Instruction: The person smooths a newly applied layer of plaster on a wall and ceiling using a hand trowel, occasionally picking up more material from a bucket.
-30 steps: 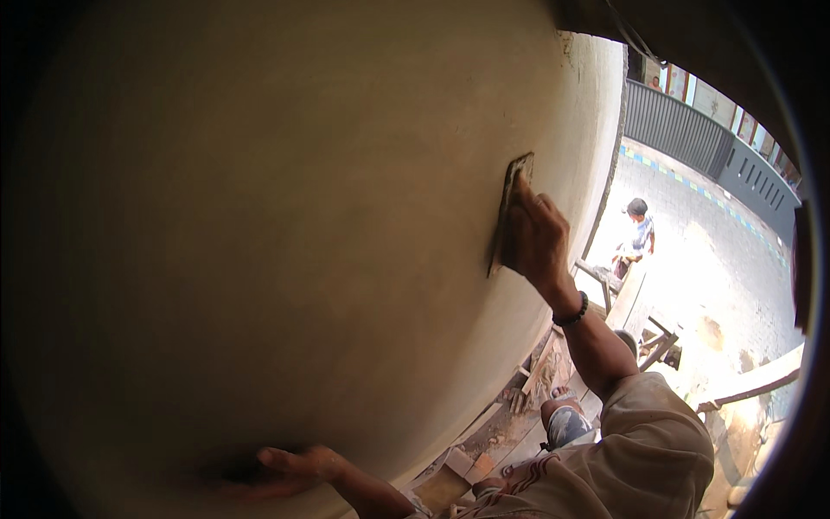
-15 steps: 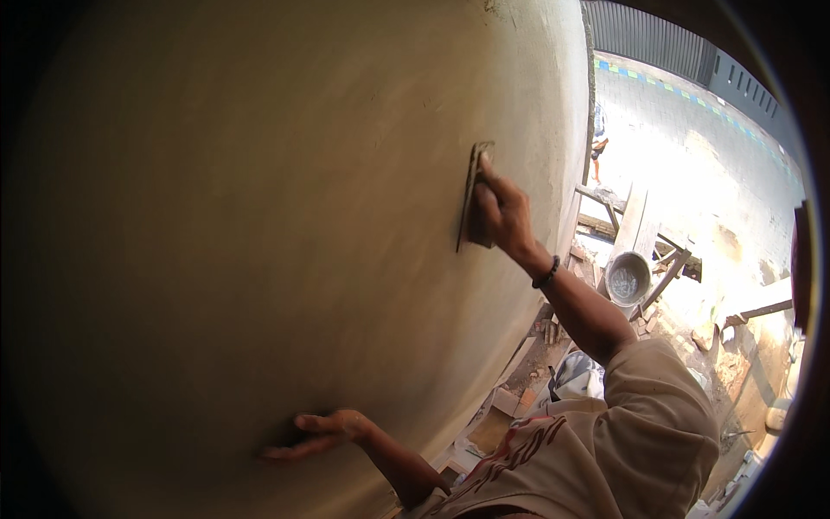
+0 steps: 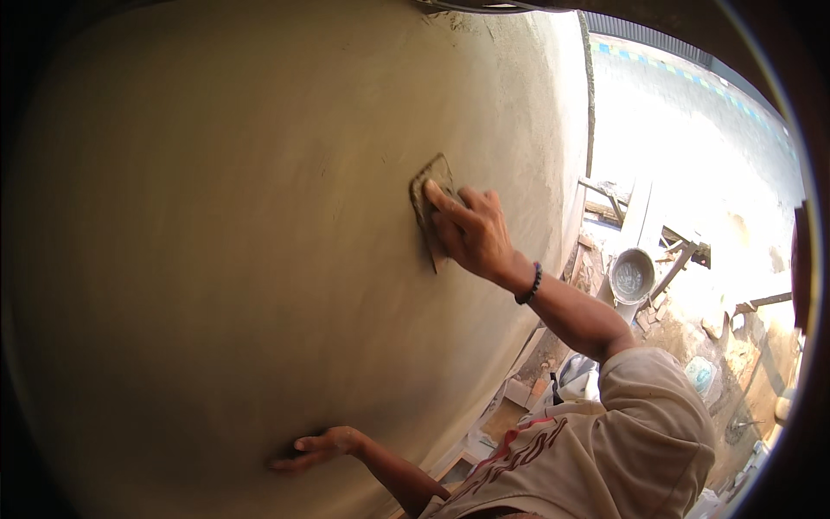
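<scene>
A broad plastered wall (image 3: 233,233) fills most of the view, grey-beige and mostly smooth. My right hand (image 3: 477,232), with a dark beaded bracelet at the wrist, grips a plastering trowel (image 3: 440,169) against it. Mortar smears the trowel's plate, which is tilted with one edge close to the plaster; its handle is hidden by my fingers. Lower down, my left hand (image 3: 322,446) is held at the wall with fingers stretched out and nothing in it. Shadow blurs its fingertips, so I cannot tell whether they touch the plaster.
To the right, far below, a round bucket (image 3: 631,277) stands on a wooden plank (image 3: 638,212) by timber supports. Broken bricks (image 3: 653,316) and rubble lie around it. The wall's edge (image 3: 590,104) runs down the right side, with bright pavement beyond.
My right hand has moved left and slightly down with the trowel, whose plate has turned to show more of its back. My left hand stays near the same spot. The view has shifted slightly.
</scene>
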Action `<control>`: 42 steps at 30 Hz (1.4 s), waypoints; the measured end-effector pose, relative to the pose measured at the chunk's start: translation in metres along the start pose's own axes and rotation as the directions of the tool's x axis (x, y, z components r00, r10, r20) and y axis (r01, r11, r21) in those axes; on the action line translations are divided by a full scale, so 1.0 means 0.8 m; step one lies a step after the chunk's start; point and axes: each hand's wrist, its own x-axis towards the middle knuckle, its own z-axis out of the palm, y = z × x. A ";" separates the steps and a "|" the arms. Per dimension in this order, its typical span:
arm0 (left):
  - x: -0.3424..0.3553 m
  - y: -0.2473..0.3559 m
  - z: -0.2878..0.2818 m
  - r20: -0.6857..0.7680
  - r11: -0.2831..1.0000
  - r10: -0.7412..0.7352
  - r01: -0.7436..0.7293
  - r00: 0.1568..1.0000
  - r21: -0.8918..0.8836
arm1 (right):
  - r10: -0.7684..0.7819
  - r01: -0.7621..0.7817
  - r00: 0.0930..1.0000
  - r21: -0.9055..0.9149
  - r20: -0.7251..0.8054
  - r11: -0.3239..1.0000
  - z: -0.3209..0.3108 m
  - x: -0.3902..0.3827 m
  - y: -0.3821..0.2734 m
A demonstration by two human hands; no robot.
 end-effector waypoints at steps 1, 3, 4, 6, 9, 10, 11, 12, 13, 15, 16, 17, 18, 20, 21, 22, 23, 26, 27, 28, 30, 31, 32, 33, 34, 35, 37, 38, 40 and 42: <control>0.002 0.004 0.001 -0.002 1.000 -0.003 0.003 1.000 -0.011 | -0.050 0.049 0.998 -0.023 -0.040 0.999 -0.011 0.037 -0.004; 0.005 0.015 0.000 -0.015 1.000 -0.013 0.013 1.000 -0.016 | -0.016 0.017 0.996 0.004 -0.091 1.000 -0.034 0.106 0.011; 0.006 0.011 -0.006 -0.023 0.999 0.020 -0.020 1.000 0.032 | 0.074 -0.069 0.993 0.057 -0.095 0.996 -0.042 0.128 0.028; 0.003 0.010 -0.007 -0.029 0.991 0.075 -0.072 0.997 0.114 | 0.150 -0.105 0.967 0.214 -0.207 0.971 -0.045 0.160 0.076; 0.001 0.016 -0.009 -0.027 0.990 0.049 -0.045 0.998 0.134 | 0.116 -0.063 0.965 0.223 -0.234 0.973 -0.039 0.161 0.102; 0.004 0.014 -0.008 -0.020 0.989 0.057 -0.053 0.998 0.136 | 0.155 -0.082 0.959 0.291 -0.237 0.953 -0.040 0.169 0.111; 0.005 0.012 -0.007 -0.013 0.989 0.064 -0.061 0.998 0.136 | 0.202 -0.132 0.952 0.287 -0.231 0.949 -0.042 0.168 0.118; 0.006 0.016 -0.006 -0.004 0.988 0.068 -0.067 0.998 0.136 | 0.246 -0.180 0.943 0.278 -0.223 0.944 -0.047 0.170 0.120; 0.007 0.022 -0.004 -0.010 0.989 0.066 -0.064 0.998 0.132 | 0.246 -0.178 0.939 0.273 -0.239 0.945 -0.047 0.172 0.127; 0.010 0.038 0.001 -0.014 0.992 0.061 -0.059 0.998 0.116 | 0.248 -0.179 0.928 0.253 -0.277 0.951 -0.042 0.171 0.141; 0.010 0.042 0.003 -0.012 0.993 0.060 -0.058 0.998 0.102 | 0.301 -0.238 0.916 0.247 -0.265 0.939 -0.043 0.164 0.146; 0.015 0.024 -0.009 -0.027 0.991 0.054 -0.050 0.998 0.122 | 0.327 -0.263 0.924 0.295 -0.196 0.919 -0.023 0.147 0.112; 0.014 0.023 -0.002 -0.032 0.993 0.050 -0.046 0.998 0.107 | 0.353 -0.291 0.923 0.323 -0.154 0.901 -0.022 0.130 0.085; 0.010 0.016 -0.001 -0.034 0.992 0.052 -0.047 0.998 0.121 | 0.026 -0.023 0.999 0.074 -0.041 0.997 -0.027 0.105 0.029; 0.009 0.013 -0.004 -0.036 0.989 0.059 -0.053 0.998 0.136 | -0.125 0.122 0.991 -0.051 -0.051 0.991 -0.029 0.114 0.009; 0.011 0.016 -0.004 -0.037 0.992 0.051 -0.047 0.998 0.115 | -0.219 0.212 0.972 -0.072 -0.090 0.974 -0.038 0.140 0.006; 0.012 0.020 -0.005 -0.037 0.994 0.045 -0.041 0.998 0.097 | -0.142 0.141 0.982 -0.016 -0.127 0.990 -0.047 0.165 0.010; 0.013 0.022 -0.007 -0.037 0.996 0.034 -0.030 0.999 0.082 | 0.022 -0.005 0.981 0.093 -0.192 0.996 -0.056 0.191 0.062; 0.010 0.024 -0.006 -0.036 0.996 0.027 -0.024 0.999 0.083 | 0.098 -0.061 0.970 0.164 -0.222 0.985 -0.052 0.191 0.092; 0.010 0.024 -0.007 -0.028 0.995 0.031 -0.028 0.999 0.092 | 0.177 -0.119 0.952 0.233 -0.248 0.965 -0.048 0.181 0.116; 0.012 0.028 -0.006 -0.025 0.993 0.038 -0.035 0.999 0.116 | 0.230 -0.171 0.939 0.233 -0.256 0.957 -0.038 0.149 0.142; 0.009 0.025 -0.005 -0.026 0.992 0.037 -0.033 0.999 0.119 | 0.266 -0.210 0.943 0.262 -0.199 0.942 -0.033 0.128 0.127; 0.006 0.021 -0.003 -0.025 0.992 0.035 -0.032 0.999 0.120 | 0.174 -0.158 0.979 0.144 -0.107 0.977 -0.034 0.106 0.113; 0.009 0.016 -0.005 -0.032 0.991 0.036 -0.031 0.999 0.127 | 0.062 -0.063 0.998 0.079 0.015 0.995 -0.037 0.094 0.081; 0.007 0.013 -0.008 -0.038 0.991 0.025 -0.019 0.999 0.131 | -0.149 0.149 0.989 -0.059 -0.003 0.987 -0.034 0.096 0.053; 0.007 0.010 -0.011 -0.037 0.991 0.016 -0.011 0.999 0.133 | -0.309 0.310 0.951 -0.101 0.022 0.945 -0.035 0.114 0.033; 0.007 0.011 -0.013 -0.042 0.992 0.021 -0.016 0.999 0.126 | -0.455 0.444 0.883 -0.106 -0.119 0.890 -0.052 0.180 -0.019; 0.008 0.011 -0.014 -0.050 0.991 0.035 -0.028 0.998 0.131 | -0.385 0.379 0.920 -0.082 -0.073 0.922 -0.065 0.210 -0.037; 0.011 0.017 -0.013 -0.058 0.992 0.040 -0.033 0.998 0.124 | -0.531 0.537 0.792 -0.071 -0.300 0.841 -0.059 0.241 -0.023; 0.010 0.022 -0.015 -0.054 0.992 0.027 -0.021 0.998 0.123 | -0.328 0.335 0.914 -0.010 -0.237 0.942 -0.065 0.221 -0.012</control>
